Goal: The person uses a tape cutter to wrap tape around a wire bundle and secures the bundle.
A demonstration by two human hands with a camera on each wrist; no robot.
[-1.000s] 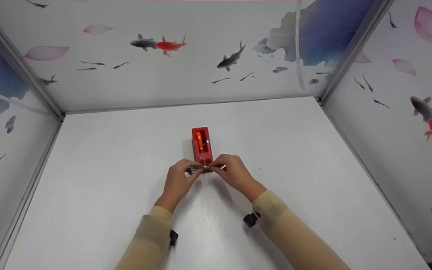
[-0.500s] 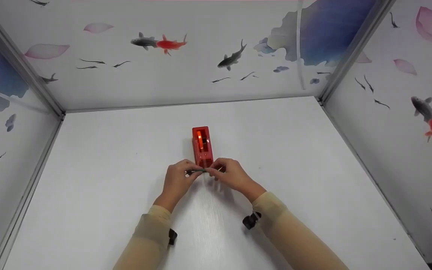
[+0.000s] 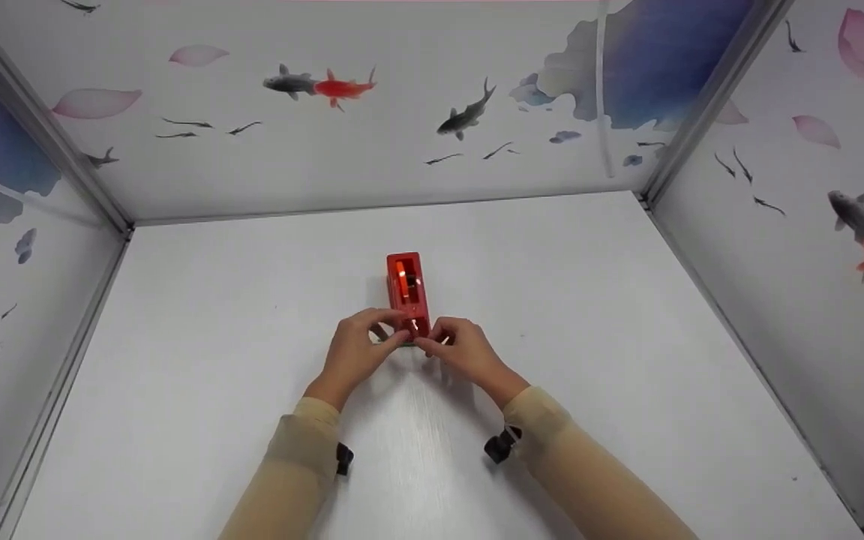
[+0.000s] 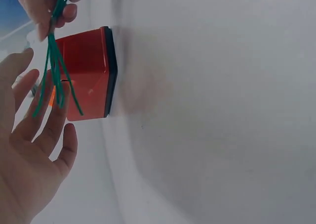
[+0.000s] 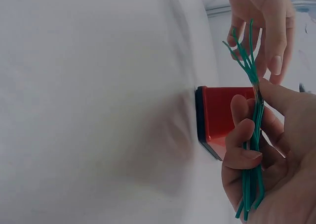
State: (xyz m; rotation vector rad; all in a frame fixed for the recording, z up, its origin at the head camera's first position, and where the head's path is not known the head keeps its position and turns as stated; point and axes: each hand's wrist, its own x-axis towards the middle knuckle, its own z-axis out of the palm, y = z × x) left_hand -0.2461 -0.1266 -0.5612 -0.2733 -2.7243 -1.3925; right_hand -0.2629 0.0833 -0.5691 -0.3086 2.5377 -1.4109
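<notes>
A bundle of thin green wire-like strands (image 5: 253, 182) is bound at its middle, with the ends fanning out. My right hand (image 3: 471, 351) grips it, fingers curled round one half and the thumb by the binding in the right wrist view. My left hand (image 3: 353, 352) has its thumb and fingers spread apart around the bundle's free ends (image 4: 55, 61), pinching nothing. Just beyond both hands, the red tape dispenser (image 3: 412, 308) stands on the table with an orange roll (image 3: 402, 283) inside. Its front end is partly hidden by the fingers in the head view.
The white table (image 3: 237, 300) is bounded by printed panels, with the back wall (image 3: 372, 165) behind the dispenser and side walls left and right. A small black camera (image 3: 502, 445) sits at the right wrist, another (image 3: 343, 459) at the left.
Both hands drew slightly back from the dispenser's front with the bundle. The left thumb and fingers, which pinched its left part, have since spread and let go; the right hand keeps its grip.
</notes>
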